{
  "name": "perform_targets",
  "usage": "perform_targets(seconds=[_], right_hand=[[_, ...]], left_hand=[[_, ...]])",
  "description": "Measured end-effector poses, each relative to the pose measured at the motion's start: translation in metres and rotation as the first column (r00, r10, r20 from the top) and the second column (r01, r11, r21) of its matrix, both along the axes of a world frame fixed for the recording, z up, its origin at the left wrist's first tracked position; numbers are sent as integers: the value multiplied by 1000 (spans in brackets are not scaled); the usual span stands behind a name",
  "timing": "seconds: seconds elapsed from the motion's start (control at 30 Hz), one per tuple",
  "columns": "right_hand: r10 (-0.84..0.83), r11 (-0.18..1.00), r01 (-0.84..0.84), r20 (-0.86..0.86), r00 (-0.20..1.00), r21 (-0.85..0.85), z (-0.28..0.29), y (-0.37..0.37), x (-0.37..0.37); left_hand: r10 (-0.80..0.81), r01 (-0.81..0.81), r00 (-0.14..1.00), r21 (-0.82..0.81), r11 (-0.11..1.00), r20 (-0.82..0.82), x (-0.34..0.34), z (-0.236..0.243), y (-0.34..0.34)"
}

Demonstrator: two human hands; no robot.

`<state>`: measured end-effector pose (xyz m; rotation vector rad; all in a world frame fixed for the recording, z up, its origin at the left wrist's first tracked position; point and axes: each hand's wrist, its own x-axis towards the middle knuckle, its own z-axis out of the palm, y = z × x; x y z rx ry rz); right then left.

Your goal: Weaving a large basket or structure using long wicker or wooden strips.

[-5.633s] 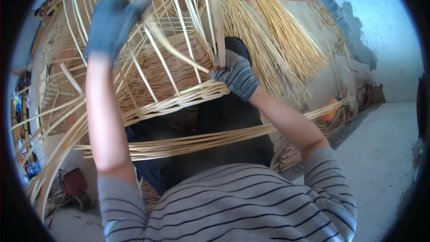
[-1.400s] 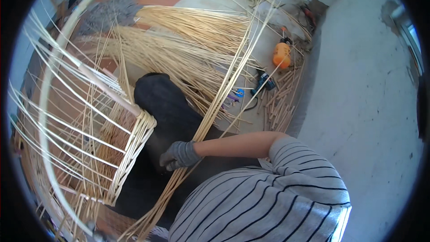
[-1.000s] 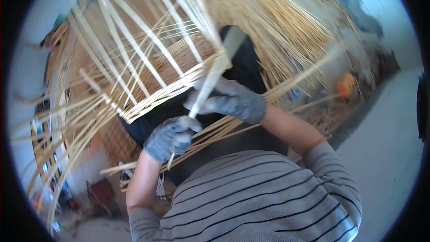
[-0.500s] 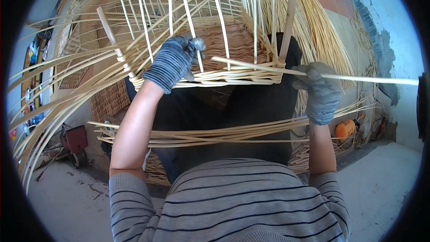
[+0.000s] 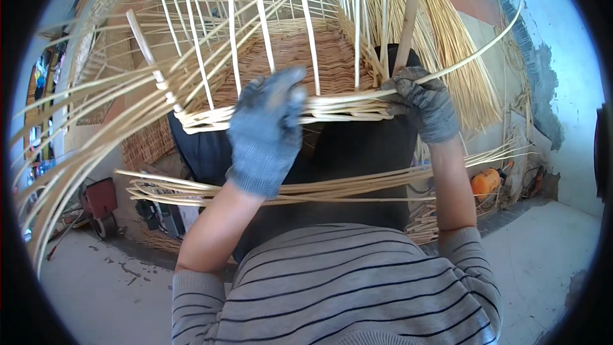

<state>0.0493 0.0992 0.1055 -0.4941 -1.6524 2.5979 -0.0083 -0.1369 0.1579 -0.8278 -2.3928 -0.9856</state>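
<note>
An unfinished wicker basket (image 5: 290,51) lies over my lap, with pale upright stakes rising from its woven edge. My right hand (image 5: 426,105), in a grey work glove, is closed around a long pale willow rod (image 5: 472,56) beside the thick corner post (image 5: 410,16). From that hand the rod bends up to the far right; its other stretch lies along the near woven edge (image 5: 348,110). At that same edge, further left, is my gloved left hand (image 5: 265,134). Motion smears its fingers, and whether they grip a stake or the weave cannot be made out.
A bundle of loose willow rods (image 5: 332,186) lies across my legs. Long rod ends (image 5: 83,137) fan out to the left. Behind the basket on the right is a big sheaf of rods (image 5: 456,45). An orange object (image 5: 486,183) sits by the right wall.
My right hand has moved left and up to the corner post, and the rod it holds now curves upward. My left hand has come nearer and rightward from the stake. The basket has shifted slightly left.
</note>
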Motion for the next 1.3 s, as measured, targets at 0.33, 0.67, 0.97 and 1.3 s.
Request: perform_targets(seconds=[0.33, 0.67, 0.97, 1.3], right_hand=[[-46, 935, 142, -284, 958, 326, 49, 17, -8], [320, 82, 90, -112, 941, 993, 56, -42, -174], [90, 240, 746, -780, 620, 621, 44, -66, -94], [-472, 854, 299, -392, 790, -425, -23, 14, 0]], left_hand=[[68, 114, 725, -217, 969, 685, -11, -45, 15], [363, -201, 761, -337, 920, 538, -8, -45, 32], [328, -30, 708, -437, 899, 626, -17, -33, 27], [95, 166, 719, -303, 939, 688, -3, -20, 25]])
